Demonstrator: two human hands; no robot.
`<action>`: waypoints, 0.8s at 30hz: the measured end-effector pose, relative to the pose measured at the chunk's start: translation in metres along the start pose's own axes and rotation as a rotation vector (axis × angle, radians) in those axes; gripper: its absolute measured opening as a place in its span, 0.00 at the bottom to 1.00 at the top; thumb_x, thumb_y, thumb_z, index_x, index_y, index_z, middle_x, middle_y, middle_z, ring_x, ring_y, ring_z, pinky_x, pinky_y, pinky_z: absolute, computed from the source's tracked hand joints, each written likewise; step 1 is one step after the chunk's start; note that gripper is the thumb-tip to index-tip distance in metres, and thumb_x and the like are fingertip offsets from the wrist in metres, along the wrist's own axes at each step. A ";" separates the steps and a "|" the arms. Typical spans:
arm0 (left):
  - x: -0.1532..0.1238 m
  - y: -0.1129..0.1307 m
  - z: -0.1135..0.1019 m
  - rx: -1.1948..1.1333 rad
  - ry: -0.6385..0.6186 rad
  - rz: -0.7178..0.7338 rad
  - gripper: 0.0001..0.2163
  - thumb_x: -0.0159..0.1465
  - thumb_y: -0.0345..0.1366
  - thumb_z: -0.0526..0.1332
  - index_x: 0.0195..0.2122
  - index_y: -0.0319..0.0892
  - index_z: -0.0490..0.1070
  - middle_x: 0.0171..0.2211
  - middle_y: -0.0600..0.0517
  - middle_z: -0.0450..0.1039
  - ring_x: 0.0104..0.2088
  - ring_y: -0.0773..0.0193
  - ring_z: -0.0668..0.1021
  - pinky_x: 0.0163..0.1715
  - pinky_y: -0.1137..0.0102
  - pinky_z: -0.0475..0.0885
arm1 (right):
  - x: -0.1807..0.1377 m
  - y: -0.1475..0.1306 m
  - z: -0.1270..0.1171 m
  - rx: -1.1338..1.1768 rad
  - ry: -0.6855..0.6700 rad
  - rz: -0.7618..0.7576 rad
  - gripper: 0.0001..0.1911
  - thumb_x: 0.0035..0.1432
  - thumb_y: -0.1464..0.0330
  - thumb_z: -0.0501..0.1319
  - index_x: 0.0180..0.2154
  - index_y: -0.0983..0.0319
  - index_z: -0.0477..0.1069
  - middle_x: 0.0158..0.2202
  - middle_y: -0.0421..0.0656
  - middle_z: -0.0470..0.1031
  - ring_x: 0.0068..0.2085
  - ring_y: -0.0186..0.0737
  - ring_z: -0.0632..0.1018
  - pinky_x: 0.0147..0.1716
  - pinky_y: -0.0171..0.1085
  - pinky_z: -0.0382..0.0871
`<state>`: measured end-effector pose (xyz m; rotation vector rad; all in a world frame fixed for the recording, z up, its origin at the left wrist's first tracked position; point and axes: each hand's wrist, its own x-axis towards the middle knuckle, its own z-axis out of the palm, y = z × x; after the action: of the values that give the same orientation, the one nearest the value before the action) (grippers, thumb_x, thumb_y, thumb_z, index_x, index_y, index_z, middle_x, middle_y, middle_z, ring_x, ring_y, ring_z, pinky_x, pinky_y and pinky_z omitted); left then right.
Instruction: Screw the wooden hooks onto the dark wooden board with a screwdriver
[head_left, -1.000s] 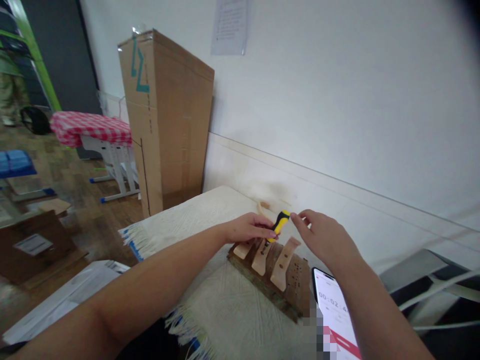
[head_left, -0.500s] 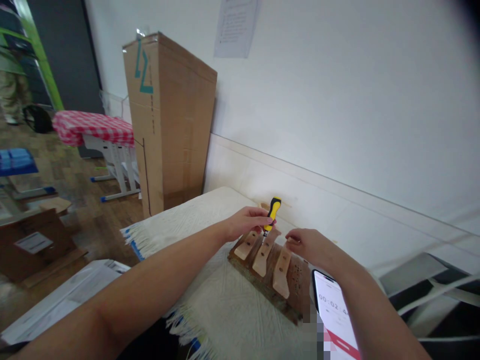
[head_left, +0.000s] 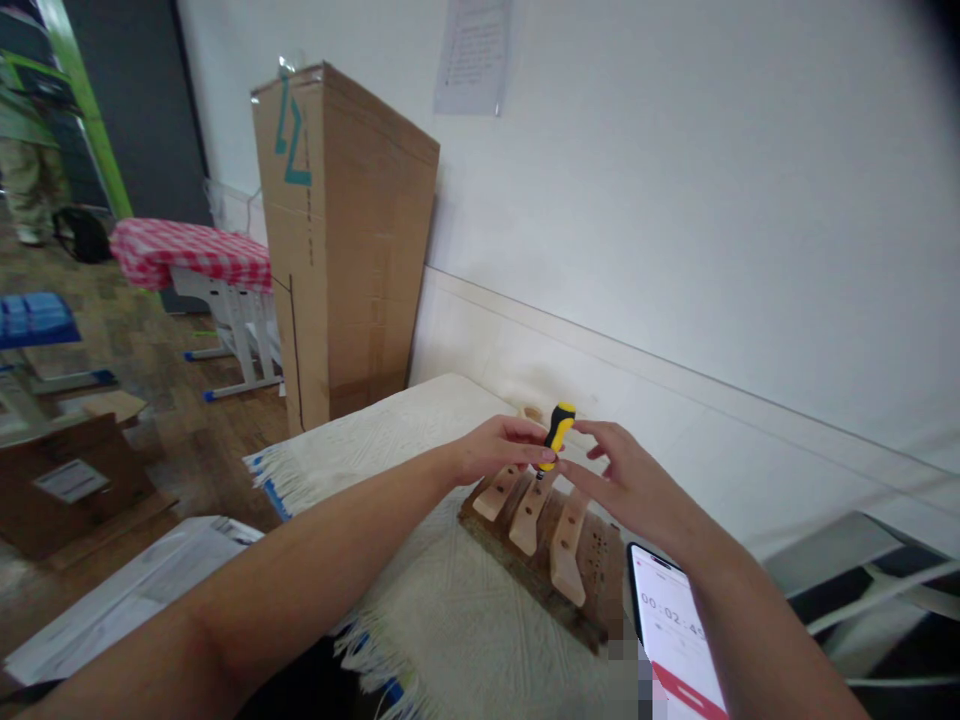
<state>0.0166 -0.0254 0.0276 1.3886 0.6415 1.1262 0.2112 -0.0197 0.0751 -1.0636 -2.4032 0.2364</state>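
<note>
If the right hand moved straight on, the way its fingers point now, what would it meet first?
Most likely the screwdriver, just ahead of the right hand; depth is unclear, so the two may be touching.

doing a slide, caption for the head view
Left hand holds a screwdriver over a wooden board, right hand close by.

we see soft, even light on the pale wall [head_left: 675,200], a faint shadow beside the box [head_left: 382,220]. wide-angle stretch slants the box, and the top right corner turns black. we find the print on the paper [head_left: 474,60] blurred; blocky pixels hide one corner of the board [head_left: 604,575] and an edge of the phone [head_left: 675,640].
</note>
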 end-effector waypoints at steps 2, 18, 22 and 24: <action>-0.001 0.001 0.002 -0.015 -0.008 0.003 0.15 0.47 0.41 0.69 0.33 0.36 0.75 0.27 0.53 0.71 0.28 0.71 0.69 0.29 0.74 0.62 | -0.001 -0.011 -0.002 0.102 0.044 -0.067 0.27 0.55 0.59 0.55 0.56 0.57 0.57 0.54 0.50 0.63 0.43 0.43 0.73 0.36 0.43 0.72; -0.002 -0.006 0.001 0.320 -0.097 -0.009 0.17 0.52 0.45 0.64 0.36 0.37 0.73 0.20 0.59 0.61 0.17 0.76 0.59 0.17 0.76 0.51 | -0.002 -0.026 -0.005 -0.048 0.043 -0.189 0.17 0.61 0.64 0.50 0.48 0.59 0.70 0.45 0.45 0.75 0.43 0.41 0.76 0.43 0.43 0.69; -0.002 -0.006 0.001 0.376 -0.079 -0.046 0.20 0.52 0.48 0.63 0.38 0.37 0.73 0.17 0.60 0.56 0.16 0.76 0.57 0.16 0.75 0.51 | -0.002 -0.023 -0.004 -0.052 0.049 -0.187 0.16 0.60 0.64 0.51 0.47 0.59 0.70 0.44 0.45 0.75 0.42 0.41 0.76 0.42 0.43 0.70; -0.002 -0.007 0.001 0.395 -0.069 -0.042 0.20 0.52 0.48 0.63 0.38 0.36 0.73 0.17 0.60 0.56 0.17 0.76 0.57 0.17 0.76 0.51 | -0.002 -0.022 -0.004 -0.050 0.051 -0.193 0.16 0.60 0.64 0.51 0.47 0.59 0.70 0.44 0.45 0.75 0.42 0.41 0.76 0.41 0.42 0.71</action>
<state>0.0184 -0.0260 0.0206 1.7311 0.8716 0.9449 0.1997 -0.0365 0.0856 -0.8410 -2.4568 0.0814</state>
